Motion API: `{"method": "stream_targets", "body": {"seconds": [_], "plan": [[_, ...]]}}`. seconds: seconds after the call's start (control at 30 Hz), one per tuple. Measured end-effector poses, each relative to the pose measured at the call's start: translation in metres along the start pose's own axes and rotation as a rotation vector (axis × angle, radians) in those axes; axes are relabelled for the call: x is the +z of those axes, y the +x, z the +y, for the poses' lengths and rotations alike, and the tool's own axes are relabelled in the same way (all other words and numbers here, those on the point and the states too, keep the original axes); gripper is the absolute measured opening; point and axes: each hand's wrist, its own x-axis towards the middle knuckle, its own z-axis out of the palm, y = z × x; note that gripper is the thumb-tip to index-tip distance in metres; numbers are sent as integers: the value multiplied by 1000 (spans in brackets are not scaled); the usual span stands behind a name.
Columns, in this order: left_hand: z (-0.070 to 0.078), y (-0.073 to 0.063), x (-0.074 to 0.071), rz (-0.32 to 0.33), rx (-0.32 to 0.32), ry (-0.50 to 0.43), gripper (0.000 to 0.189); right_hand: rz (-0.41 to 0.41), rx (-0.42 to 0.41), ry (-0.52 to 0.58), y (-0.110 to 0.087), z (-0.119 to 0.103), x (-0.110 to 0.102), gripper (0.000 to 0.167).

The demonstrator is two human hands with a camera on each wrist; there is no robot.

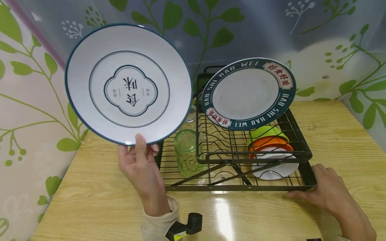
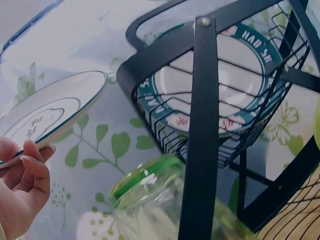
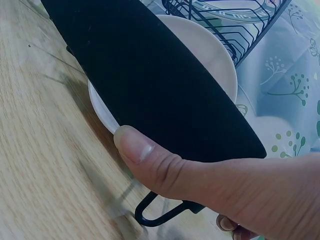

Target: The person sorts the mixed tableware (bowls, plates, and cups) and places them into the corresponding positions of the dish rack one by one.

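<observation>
My left hand point(image 1: 141, 169) pinches the lower rim of a white plate point(image 1: 129, 83) with a dark teal edge, the thumb in front and fingers behind. Raised left of the rack, the plate shows its printed centre to the head camera. My right hand point(image 1: 328, 189) grips the front right corner of the black two-tier dish rack point(image 1: 307, 172); its thumb lies along the dark side panel point(image 3: 150, 85) in the right wrist view. On the upper tier leans another plate point(image 1: 245, 93), with a wide teal lettered border.
On the lower tier stand a green glass jar point(image 1: 187, 154) at left and, at right, a white bowl point(image 1: 275, 164) with orange point(image 1: 265, 142) and lime bowls point(image 1: 266, 131) behind. The wooden table point(image 1: 99, 197) meets a leaf-patterned covering point(image 1: 36, 83).
</observation>
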Motion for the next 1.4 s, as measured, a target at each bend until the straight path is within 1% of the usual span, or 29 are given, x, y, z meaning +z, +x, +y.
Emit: {"method": "stream_targets", "body": {"seconds": [0.13,0.33,0.47,0.57,0.67,0.8,0.97,1.07,1.3,1.4], "plan": [[0,-6,8,-33,5,8,20,7,-1,2,0,1,0,108],[4,-16,20,-77,-4,44,25,17,-17,17,0,0,0,96],[5,-20,25,-96,9,70,24,34,-30,14,0,-1,0,97],[4,-21,27,-113,22,79,22,53,-34,9,0,-2,0,98],[3,-22,28,-123,28,82,22,45,-27,5,0,-2,-1,98],[0,-24,30,-130,25,93,20,38,-23,4,0,-2,-1,97],[-6,-26,32,-135,15,104,19,69,-37,7,-1,-1,2,93],[-9,-27,32,-140,13,129,19,74,-41,10,-1,-1,1,92],[-14,-30,35,-175,46,201,18,40,-24,18,-1,-2,1,103],[-16,-31,36,-193,45,237,15,31,-25,21,-1,-2,1,105]]}}
